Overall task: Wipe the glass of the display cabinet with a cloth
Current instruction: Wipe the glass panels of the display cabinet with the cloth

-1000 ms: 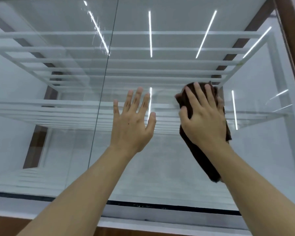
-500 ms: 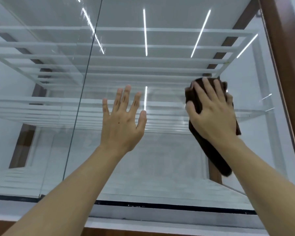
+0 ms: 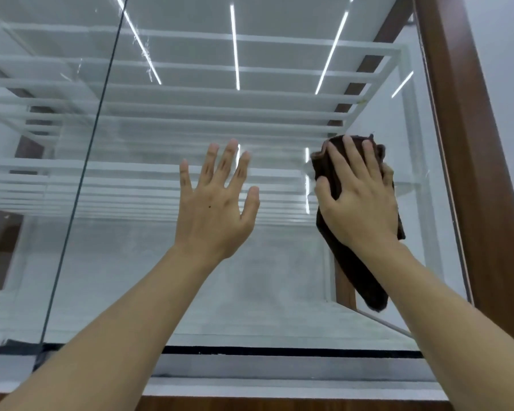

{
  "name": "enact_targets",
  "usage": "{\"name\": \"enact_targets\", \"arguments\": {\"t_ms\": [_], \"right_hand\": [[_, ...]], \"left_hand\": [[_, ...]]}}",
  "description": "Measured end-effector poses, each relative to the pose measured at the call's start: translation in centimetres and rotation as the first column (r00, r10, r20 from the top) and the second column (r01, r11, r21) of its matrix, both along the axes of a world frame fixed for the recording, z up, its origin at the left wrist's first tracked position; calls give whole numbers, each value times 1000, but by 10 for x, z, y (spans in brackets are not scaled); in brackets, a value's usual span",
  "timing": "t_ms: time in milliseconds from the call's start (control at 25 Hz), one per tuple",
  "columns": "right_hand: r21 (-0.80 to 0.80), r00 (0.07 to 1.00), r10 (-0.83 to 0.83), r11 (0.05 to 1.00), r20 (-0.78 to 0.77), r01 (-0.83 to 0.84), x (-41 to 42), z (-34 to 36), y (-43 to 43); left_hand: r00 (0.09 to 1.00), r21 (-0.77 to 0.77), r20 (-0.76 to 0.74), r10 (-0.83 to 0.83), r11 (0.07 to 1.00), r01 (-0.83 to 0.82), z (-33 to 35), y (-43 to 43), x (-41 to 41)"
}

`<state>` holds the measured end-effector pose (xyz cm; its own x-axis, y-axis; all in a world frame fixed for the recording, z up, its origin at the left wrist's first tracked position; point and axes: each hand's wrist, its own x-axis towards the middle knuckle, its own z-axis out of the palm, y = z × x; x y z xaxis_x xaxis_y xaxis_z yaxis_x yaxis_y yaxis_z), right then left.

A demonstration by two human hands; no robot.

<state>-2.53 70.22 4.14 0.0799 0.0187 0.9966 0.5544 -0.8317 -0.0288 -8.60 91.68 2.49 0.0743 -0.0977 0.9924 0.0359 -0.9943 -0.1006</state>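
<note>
Right hand: your right hand (image 3: 359,200) lies flat over the dark brown cloth (image 3: 365,280). The fingers are straight and a little apart, and the thumb runs along the cloth's left edge. It presses the cloth to the glass pane (image 3: 264,277), and the loose tail hangs below your wrist.
Left hand: your left hand (image 3: 217,200) is raised near the right one with fingers straight and fanned, holding nothing. Whether the palm touches the glass, I cannot tell.
Change: over the last second both hands slide rightward across the pane together, keeping about the same height and the same gap. The seam between panes (image 3: 83,179) now sits well to your left, and the cloth is near the brown wooden frame (image 3: 469,179).
Meaning: you are probably at the end of a sideways stroke across the middle band of this pane, with little glass left between cloth and frame.
Still to do: the upper glass, where pale streaks (image 3: 144,54) show, and the lower part down to the black strip (image 3: 279,350) seem outside this stroke.
Next: likely carry the cloth right up to the frame, then turn back on a fresh row with even pressure.
Risk: a bare palm on the pane could leave prints on wiped glass.
</note>
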Motion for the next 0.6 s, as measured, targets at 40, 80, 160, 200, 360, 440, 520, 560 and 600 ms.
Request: {"name": "enact_targets", "arguments": {"t_ms": [40,80,160,200,360,440,520,560,600], "right_hand": [[46,1000,15,999,-17,-15,1,19,-2],[65,999,28,998,-21,-27,-1,33,3],[24,998,53,998,28,-53,-9,39,26],[-34,995,67,997,69,-65,-11,28,38],[-190,992,36,982,123,-12,-2,-44,19],[-126,997,-21,992,76,31,9,-46,-24],[-34,1000,-27,999,-7,27,17,-21,-54],[12,1000,-10,1000,-28,11,19,-3,-60],[47,999,11,999,-35,-9,18,14,-59]], "left_hand": [[1000,-7,-1,1,1000,-1,1,-6,2],[1000,-21,0,4,1000,-4,1,-11,3],[1000,-44,11,6,999,-6,3,-17,5],[1000,-50,23,9,999,-7,3,-18,5],[1000,-70,16,23,997,-22,1,-23,8],[1000,-81,12,6,997,-5,1,-31,11],[1000,-54,3,-10,998,10,0,-44,14],[1000,-36,1,-19,999,19,0,-53,17],[1000,-21,2,-24,999,24,-1,-61,20]]}}
